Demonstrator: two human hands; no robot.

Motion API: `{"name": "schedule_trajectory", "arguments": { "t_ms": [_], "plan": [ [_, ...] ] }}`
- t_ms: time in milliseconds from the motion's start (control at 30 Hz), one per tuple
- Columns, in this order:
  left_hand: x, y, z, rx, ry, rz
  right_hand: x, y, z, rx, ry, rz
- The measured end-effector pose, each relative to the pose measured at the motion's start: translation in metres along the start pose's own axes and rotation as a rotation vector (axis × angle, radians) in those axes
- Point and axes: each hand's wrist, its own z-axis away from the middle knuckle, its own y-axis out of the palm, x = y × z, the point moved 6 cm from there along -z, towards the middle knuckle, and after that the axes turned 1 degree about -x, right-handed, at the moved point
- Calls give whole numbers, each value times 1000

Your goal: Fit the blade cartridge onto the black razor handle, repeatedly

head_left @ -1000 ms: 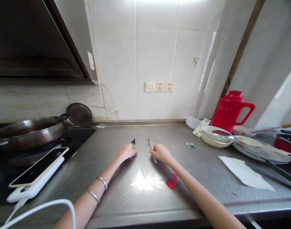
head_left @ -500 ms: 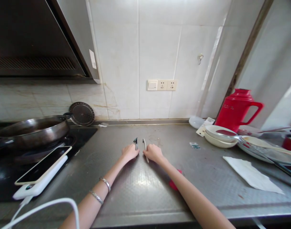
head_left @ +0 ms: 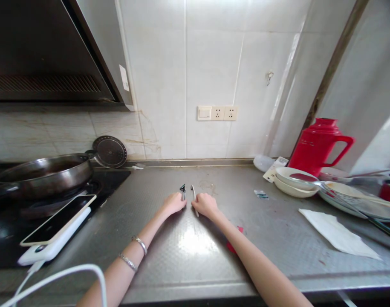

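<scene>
Near the middle of the metal counter [head_left: 169,264], my left hand [head_left: 174,203] is closed around a small razor-like item [head_left: 183,188], whose dark head points toward the wall. Just to its right, my right hand [head_left: 205,204] pinches a thin, pale, slightly curved stick [head_left: 193,190]; one end sticks out above the fingers and the other below. A narrow gap separates the two hands. Partly hidden behind my right forearm lies a red item [head_left: 231,247]. Two silver bracelets circle my left wrist.
Left: a pan [head_left: 44,175] on the stove, a phone [head_left: 59,221] on a white power bank [head_left: 54,243] with a cable. Right: a small clear packet [head_left: 261,194], stacked bowls [head_left: 293,187], a tissue [head_left: 335,233], plates and a red thermos [head_left: 314,147].
</scene>
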Motion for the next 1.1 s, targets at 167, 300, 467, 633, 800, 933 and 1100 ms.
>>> {"name": "schedule_trajectory", "arguments": {
  "t_ms": [167,300,467,633,800,933,1100],
  "plan": [
    [2,1,-3,-23,13,6,1,0,2,-10,-13,-1],
    [3,3,-4,-14,13,19,0,0,1,-12,-13,-20],
    [8,-1,-3,-24,-19,46,-24,-17,-6,-82,13,-111],
    [21,-16,-5,-80,-6,109,-93,-58,-11,-202,-202,-283],
    [23,-32,-11,-176,66,268,-208,-93,-10,-186,-166,-326],
    [1,-35,-14,-210,168,334,-275,-98,-5,-2,-33,-378],
    [-35,-33,-8,-174,266,425,-307,-88,-3,139,18,-335]
  ]
}}
